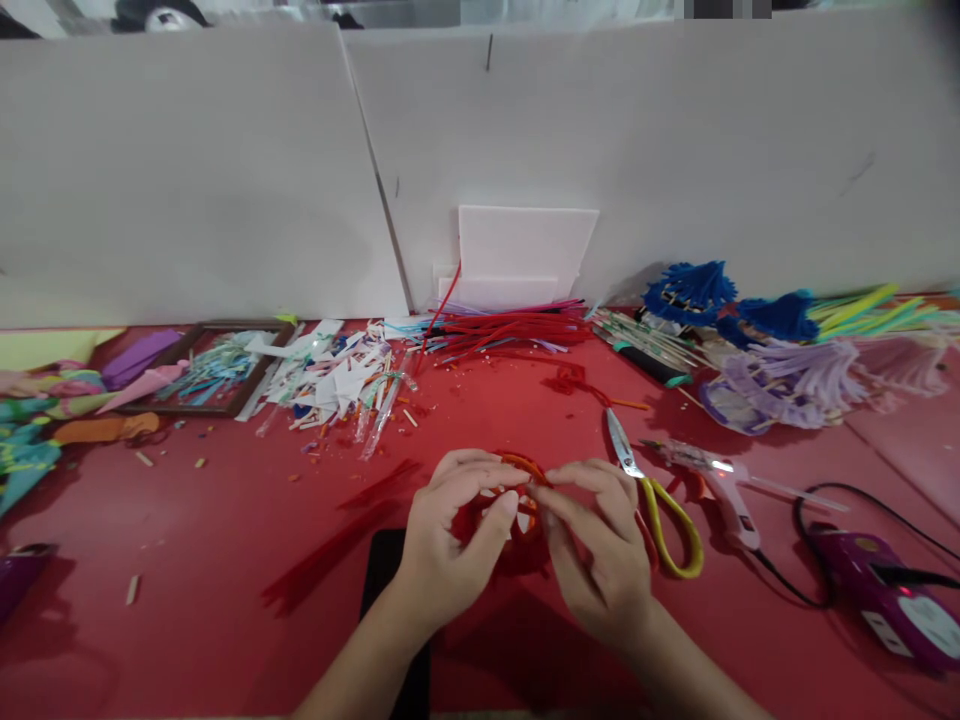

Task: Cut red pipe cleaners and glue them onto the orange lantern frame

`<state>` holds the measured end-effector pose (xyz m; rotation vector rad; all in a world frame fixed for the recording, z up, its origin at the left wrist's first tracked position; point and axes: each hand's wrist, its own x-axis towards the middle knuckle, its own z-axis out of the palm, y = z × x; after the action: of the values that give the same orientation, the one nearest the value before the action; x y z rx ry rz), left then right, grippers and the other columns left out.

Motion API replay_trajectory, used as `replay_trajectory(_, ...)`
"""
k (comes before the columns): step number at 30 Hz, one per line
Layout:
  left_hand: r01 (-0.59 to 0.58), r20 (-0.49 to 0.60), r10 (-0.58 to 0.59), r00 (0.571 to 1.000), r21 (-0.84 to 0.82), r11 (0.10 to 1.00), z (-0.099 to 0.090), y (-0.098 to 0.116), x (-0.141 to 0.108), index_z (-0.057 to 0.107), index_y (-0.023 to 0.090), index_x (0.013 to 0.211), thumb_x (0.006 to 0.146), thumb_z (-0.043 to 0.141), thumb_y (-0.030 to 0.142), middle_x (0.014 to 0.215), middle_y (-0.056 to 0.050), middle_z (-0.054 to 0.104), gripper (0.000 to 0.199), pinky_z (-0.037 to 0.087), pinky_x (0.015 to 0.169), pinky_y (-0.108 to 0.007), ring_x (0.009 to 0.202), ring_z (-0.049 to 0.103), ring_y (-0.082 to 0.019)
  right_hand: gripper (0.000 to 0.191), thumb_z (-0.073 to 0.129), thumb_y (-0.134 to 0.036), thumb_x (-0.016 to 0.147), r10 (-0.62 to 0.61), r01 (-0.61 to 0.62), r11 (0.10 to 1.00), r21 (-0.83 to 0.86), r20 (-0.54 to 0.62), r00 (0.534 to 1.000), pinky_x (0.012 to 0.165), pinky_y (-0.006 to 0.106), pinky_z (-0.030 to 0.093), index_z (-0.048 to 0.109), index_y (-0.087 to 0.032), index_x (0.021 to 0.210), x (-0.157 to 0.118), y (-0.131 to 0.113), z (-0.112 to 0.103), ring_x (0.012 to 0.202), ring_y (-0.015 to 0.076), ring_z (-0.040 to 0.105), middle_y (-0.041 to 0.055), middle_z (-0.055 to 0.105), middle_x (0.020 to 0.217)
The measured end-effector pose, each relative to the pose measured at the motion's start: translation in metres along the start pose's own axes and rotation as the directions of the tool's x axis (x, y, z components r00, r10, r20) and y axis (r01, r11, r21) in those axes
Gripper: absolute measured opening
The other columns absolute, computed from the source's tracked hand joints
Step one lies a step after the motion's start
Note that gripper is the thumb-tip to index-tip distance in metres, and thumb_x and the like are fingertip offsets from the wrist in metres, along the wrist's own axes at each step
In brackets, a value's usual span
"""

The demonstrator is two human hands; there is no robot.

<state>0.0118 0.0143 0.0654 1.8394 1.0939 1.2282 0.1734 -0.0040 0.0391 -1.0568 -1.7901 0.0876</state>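
At the centre front, my left hand [457, 530] has its fingers curled round the left side of a red and orange piece [529, 515] that looks made of fuzzy stems. The right side of this piece is pinched by my right hand [600, 540], its fingertips close to my left ones. White bits show through the piece, and my fingers cover much of it. Scissors with yellow handles [679, 535] lie just right of my right hand. Loose red stems [341, 545] rest to the left of my left hand, beside a black flat object [386, 550] partly under my left forearm.
A pink glue gun [720, 485] and a purple power strip [885, 590] with black cords lie at the right. Paper scraps [337, 375], a dark frame [255, 390], red stems [510, 330] and blue and lilac stem pieces [795, 375] line the back, before white panels [600, 120].
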Motion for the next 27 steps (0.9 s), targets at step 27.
replay_trajectory(27, 0.006, 0.047, -0.017, 0.999, 0.226, 0.974, -0.015, 0.015, 0.047, 0.071, 0.024, 0.073, 0.076, 0.071, 0.024, 0.089, 0.000, 0.076, 0.003, 0.045, 0.092, -0.041, 0.101, 0.057, -0.022, 0.023, 0.055, -0.009, 0.081, 0.130, -0.140, 0.988, -0.057, -0.155, 0.979, 0.081, 0.042, 0.042, 0.063, -0.022, 0.098, -0.020, 0.024, -0.012, 0.090, 0.0217, 0.054, 0.0056, 0.057, 0.097)
